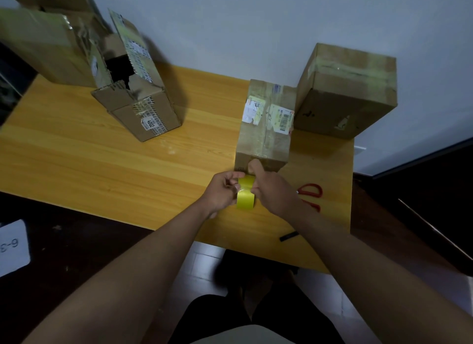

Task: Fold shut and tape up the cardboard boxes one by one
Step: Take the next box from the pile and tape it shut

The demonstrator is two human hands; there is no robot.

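A closed cardboard box (pixel 266 128) with shipping labels lies in the middle of the wooden table (pixel 102 151), its near end facing me. Both hands hold a yellow roll of tape (pixel 245 196) right in front of that end. My left hand (pixel 222 190) grips the roll from the left. My right hand (pixel 268 187) grips it from the right, thumb pressed against the box's near face. A strip of tape runs from the roll up toward the box edge. An open box (pixel 138 105) with raised flaps stands at the left.
A taped-shut box (pixel 345 92) stands at the back right against the wall. A large open box (pixel 46 41) sits at the far left. Red-handled scissors (pixel 311 192) lie right of my right hand. A black marker (pixel 288 236) lies near the table's front edge.
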